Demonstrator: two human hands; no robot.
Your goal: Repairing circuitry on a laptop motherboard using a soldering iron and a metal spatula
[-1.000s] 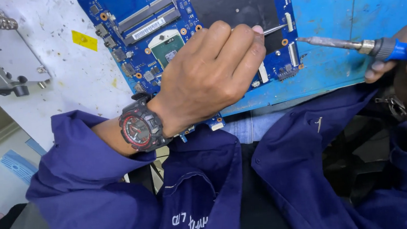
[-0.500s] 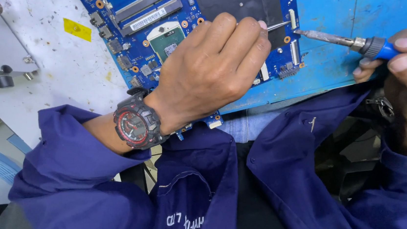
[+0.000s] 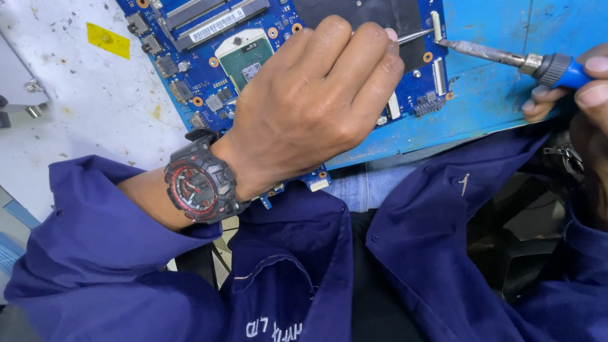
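Left hand (image 3: 313,111) pinching thin metal tweezers (image 3: 415,35) at frame centre; blue-handled soldering iron (image 3: 514,63), gripped by right hand (image 3: 607,115), brought closer over blue circuit board (image 3: 232,23).

Blue work mat (image 3: 503,102) on white bench (image 3: 94,116), blue circuit board (image 3: 269,20) lying on both

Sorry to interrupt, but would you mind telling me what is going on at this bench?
A person in a blue work jacket is bent over a blue circuit board lying on a blue mat. The left hand, with a black and red watch on its wrist, rests on the board and holds a thin metal tool near a white connector. The right hand holds a blue-handled soldering iron, its tip at the board's right edge.
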